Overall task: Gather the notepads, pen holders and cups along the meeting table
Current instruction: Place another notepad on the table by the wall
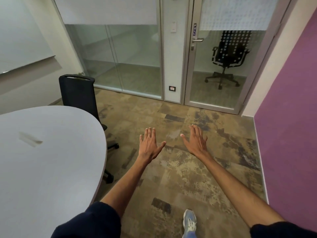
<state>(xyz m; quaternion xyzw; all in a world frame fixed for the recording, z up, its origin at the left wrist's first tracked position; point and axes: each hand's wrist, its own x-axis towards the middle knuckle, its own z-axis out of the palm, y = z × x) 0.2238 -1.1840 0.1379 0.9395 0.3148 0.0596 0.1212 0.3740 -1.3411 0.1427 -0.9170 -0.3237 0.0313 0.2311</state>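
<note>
Dark navy sleeves (89,220) and a blue lace-up sports shoe (189,222) are closest, the shoe set on the mottled brown carpet floor (180,177). Beyond the sleeves both bare forearms reach forward over that floor: the left hand (150,145) and the right hand (196,141) are flat, palms down, fingers straight and spread, and they hold nothing and touch nothing. Left of the left arm lies the pale grey meeting table (51,160) with its rounded end. On the part that shows I see only a faint blurred mark, perhaps a reflection, and no notepads, pen holders or cups. I suppose these lie further along the table, outside the view. So the step in hand, as I judge it, is to find the first item. To do it well, the person should turn head and body to the left before reaching, then walk along the table edge with the hands over the top, minding the black mesh-backed office chair (77,90) at the table's end. Farther off stand the glass partition (120,57) and the glass door with a metal handle (223,83).
</note>
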